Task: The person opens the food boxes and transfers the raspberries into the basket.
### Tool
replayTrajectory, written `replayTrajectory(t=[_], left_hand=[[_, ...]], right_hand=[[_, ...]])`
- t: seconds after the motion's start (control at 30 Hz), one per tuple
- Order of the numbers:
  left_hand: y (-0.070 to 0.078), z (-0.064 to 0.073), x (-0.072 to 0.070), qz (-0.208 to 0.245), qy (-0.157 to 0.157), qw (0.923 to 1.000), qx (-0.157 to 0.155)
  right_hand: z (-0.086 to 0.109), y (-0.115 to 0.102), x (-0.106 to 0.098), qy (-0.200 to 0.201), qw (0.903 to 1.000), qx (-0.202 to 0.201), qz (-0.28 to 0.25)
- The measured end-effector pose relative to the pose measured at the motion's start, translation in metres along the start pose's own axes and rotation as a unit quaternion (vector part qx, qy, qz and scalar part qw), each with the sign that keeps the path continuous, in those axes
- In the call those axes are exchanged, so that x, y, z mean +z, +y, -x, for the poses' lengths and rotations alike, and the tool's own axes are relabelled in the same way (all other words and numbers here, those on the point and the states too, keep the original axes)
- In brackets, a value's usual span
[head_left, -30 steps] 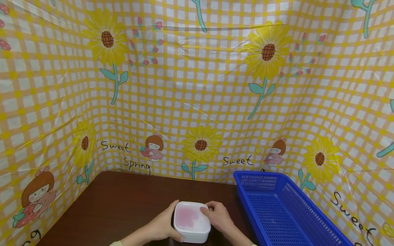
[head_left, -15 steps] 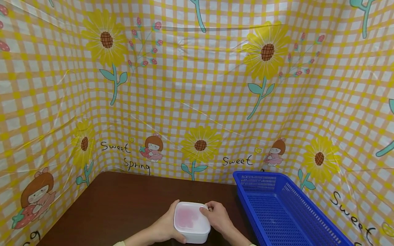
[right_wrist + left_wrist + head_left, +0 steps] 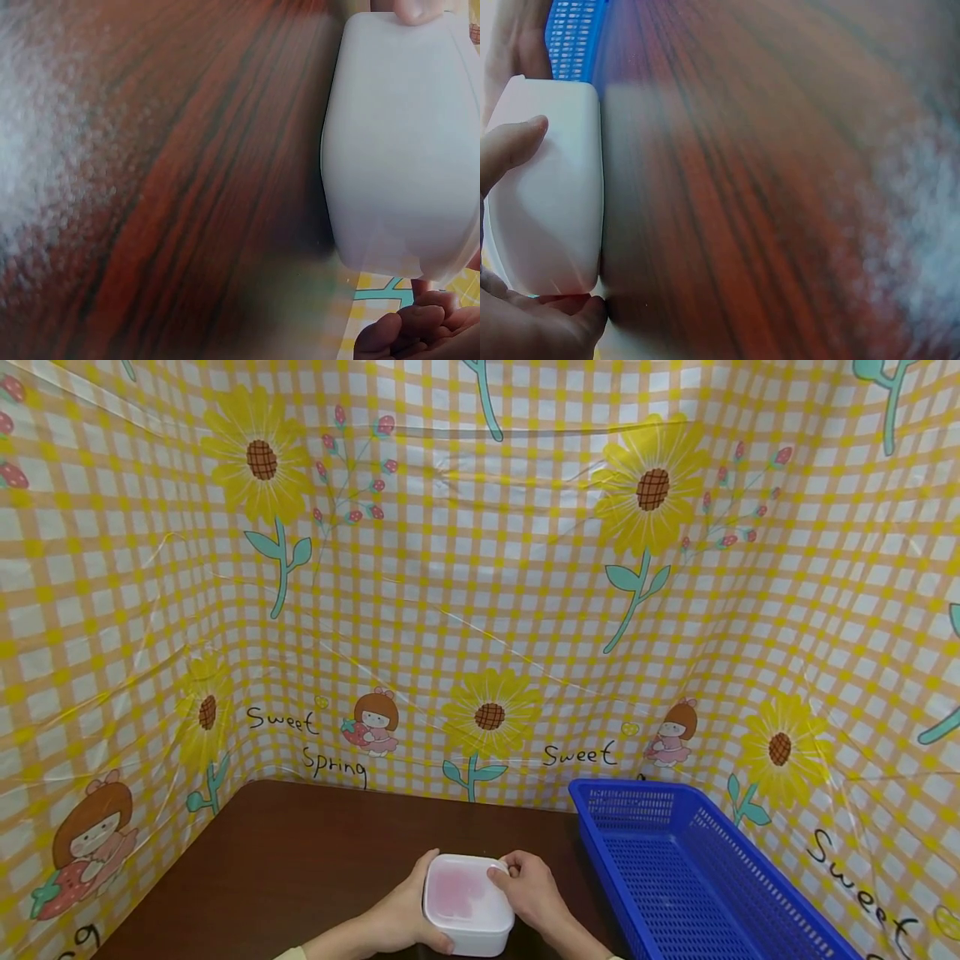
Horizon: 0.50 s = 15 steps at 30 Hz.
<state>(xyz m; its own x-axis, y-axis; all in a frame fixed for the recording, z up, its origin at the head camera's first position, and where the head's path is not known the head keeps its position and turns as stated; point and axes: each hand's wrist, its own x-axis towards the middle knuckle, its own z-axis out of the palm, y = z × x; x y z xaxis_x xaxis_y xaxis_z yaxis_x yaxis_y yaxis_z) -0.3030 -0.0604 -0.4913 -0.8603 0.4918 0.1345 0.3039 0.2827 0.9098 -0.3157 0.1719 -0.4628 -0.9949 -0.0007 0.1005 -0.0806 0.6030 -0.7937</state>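
While the left hand (image 3: 397, 914) grips the box (image 3: 474, 942) on the side away from the basket (image 3: 609, 883), thumb against its near wall, the right hand (image 3: 531, 892) pinches the lid (image 3: 453, 893) at its far corner on the basket side, thumb on top, fingers curled and partly hidden. Lid on and showing a pink patch, the box sits on the table (image 3: 322, 839), left of the basket and apart from it. Checked cloth (image 3: 480, 585) rises behind the basket.

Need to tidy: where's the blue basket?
In the head view, the blue basket is on the right of the table, right of the white box, near the patterned cloth.
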Motion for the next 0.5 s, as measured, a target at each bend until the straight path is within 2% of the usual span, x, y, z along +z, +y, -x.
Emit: replayTrajectory(t=[0.17,0.5], left_hand=[[-0.0006,0.0004,-0.0002,0.001,0.000,1.0000,-0.001],[-0.0009,0.0002,-0.0004,-0.023,0.011,0.9997,0.001]], right_hand=[[-0.0008,0.0010,0.0008,0.009,0.9997,-0.018,0.015],[0.0007,-0.0014,0.0007,0.055,0.9933,-0.079,0.064]])
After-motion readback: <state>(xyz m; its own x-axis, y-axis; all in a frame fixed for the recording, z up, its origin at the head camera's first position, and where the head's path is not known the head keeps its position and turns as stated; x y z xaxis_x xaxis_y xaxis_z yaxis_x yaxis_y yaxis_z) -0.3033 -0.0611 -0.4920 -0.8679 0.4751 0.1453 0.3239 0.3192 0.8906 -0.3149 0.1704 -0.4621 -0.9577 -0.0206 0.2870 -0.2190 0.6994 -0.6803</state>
